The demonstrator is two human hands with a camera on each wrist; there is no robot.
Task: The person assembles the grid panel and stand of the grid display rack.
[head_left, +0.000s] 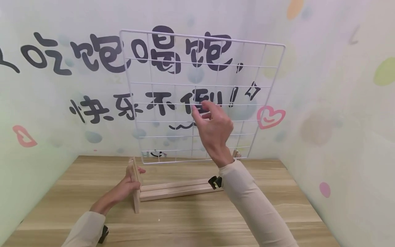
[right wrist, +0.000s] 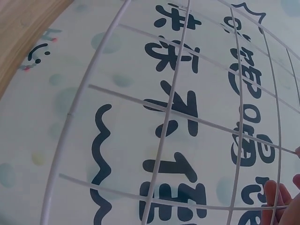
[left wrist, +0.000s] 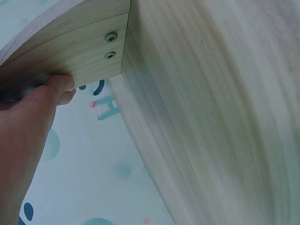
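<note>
Clock positions are taken from the centre of the head view.

Nearest: right sleeve, pale, at 5 o'clock; left sleeve, pale, at 8 o'clock. A small black device at each wrist.

Surface: wood-grained, spanning 4 to 8 o'clock.

Left hand, at 8 o'clock: fingers curled round an end board of a wooden stand. Board upright; thumb against the face that bears two round metal screw heads.

Wooden bar of the same stand, at 6 o'clock: lies low along the surface, one end meeting the gripped board, the other passing behind the right sleeve.

Right hand, just off centre toward 4 o'clock: thumb and forefinger close together, pinching the wires in the middle of a white wire grid.

Grid: rectangular, raised nearly upright above the stand, spreading toward 12 o'clock. Contact between its bottom edge and the stand: cannot tell.

Farthest: pale wall, patterned with coloured spots; two rows of dark lettering, partly behind the grid; pink heart at 3 o'clock.
</note>
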